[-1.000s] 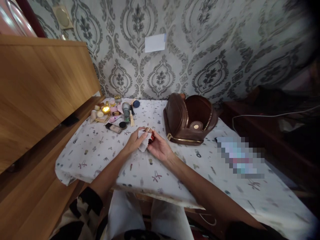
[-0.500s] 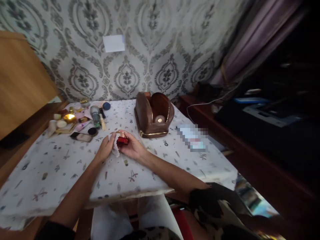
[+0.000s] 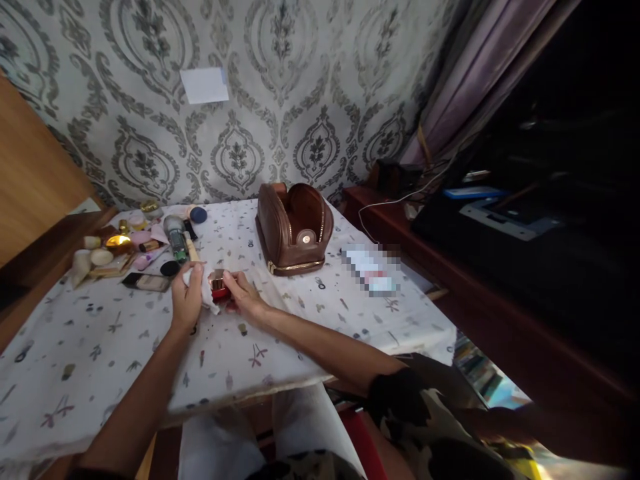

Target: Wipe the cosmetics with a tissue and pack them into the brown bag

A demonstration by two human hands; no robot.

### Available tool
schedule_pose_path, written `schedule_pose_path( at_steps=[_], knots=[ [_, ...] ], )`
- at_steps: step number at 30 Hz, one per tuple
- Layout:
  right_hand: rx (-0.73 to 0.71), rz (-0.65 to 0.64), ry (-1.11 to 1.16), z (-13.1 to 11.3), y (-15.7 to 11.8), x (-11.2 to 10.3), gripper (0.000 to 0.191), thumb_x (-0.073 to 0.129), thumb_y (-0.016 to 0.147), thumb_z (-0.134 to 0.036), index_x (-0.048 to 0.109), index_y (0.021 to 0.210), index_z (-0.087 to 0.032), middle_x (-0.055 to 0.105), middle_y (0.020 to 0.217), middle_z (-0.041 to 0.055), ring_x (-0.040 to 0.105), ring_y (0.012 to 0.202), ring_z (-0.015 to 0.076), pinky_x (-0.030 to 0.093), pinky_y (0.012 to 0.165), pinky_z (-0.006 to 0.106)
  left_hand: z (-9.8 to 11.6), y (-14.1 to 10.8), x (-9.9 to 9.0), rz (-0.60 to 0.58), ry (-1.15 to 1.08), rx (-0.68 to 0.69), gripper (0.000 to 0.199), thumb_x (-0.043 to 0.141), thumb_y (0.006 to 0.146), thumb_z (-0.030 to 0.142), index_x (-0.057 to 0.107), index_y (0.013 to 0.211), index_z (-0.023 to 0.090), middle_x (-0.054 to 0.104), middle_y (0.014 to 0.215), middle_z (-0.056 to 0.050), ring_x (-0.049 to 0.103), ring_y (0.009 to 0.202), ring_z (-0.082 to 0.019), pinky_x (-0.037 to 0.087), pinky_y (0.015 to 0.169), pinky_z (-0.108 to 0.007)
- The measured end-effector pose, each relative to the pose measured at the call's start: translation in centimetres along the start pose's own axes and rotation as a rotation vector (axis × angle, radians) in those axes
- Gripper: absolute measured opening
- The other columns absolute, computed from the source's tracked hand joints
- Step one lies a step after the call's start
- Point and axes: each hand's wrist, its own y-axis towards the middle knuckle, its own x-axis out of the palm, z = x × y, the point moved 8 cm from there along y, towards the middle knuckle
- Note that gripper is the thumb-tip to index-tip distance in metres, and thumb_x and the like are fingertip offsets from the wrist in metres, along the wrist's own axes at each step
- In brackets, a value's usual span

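Note:
My left hand [image 3: 187,300] is closed on a crumpled white tissue [image 3: 206,293], left of a small red container with a gold part [image 3: 219,284]. My right hand [image 3: 246,297] grips that red container from its right side. Tissue and container are side by side above the patterned white cloth [image 3: 220,360]. Behind my right hand stands a brown bag [image 3: 280,240], its zipped top wide apart.
Several cosmetics lie at the table's back left, among them a green-grey bottle [image 3: 177,239], a dark round lid [image 3: 170,268] and a flat palette [image 3: 146,282]. A blurred-out flat object [image 3: 370,268] lies right of the bag. A dark red shelf [image 3: 390,227] borders the right side.
The red container has been turned so that its gold part shows. My left hand with the tissue has moved a little apart from my right. The whole view has shifted.

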Motion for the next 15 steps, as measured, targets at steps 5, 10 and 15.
schedule_pose_path(
  at_steps=[5,10,15],
  knots=[
    [0.009,-0.088,0.171,-0.6,-0.2,0.8,0.053,0.086,0.058,-0.051,0.053,0.086,-0.021,0.063,0.068,-0.0040,0.057,0.058,0.0116,0.037,0.044,0.020,-0.3,0.5,-0.4,0.056,0.017,0.016,0.035,0.056,0.085,0.053,0.059,0.081,0.019,0.055,0.066,0.003,0.051,0.060,-0.013,0.042,0.057,-0.022],
    [0.052,-0.129,0.267,-1.2,-0.7,1.1,0.036,0.086,0.063,-0.032,0.059,0.083,-0.020,0.065,0.069,-0.0037,0.058,0.061,0.0111,0.042,0.050,0.020,-1.4,0.6,0.9,-0.048,-0.086,-0.076,0.045,0.052,0.086,0.061,0.065,0.094,0.018,0.063,0.074,-0.001,0.058,0.066,-0.015,0.046,0.062,-0.024],
    [0.143,-0.163,0.454,-1.4,-0.7,1.3,0.022,0.077,0.076,-0.022,0.064,0.093,-0.021,0.069,0.079,-0.0014,0.060,0.067,0.0116,0.047,0.056,0.021,-3.1,0.6,2.2,-0.169,-0.205,-0.182,0.052,0.049,0.086,0.069,0.064,0.087,0.018,0.063,0.073,-0.002,0.061,0.070,-0.015,0.050,0.068,-0.026]
  ],
)
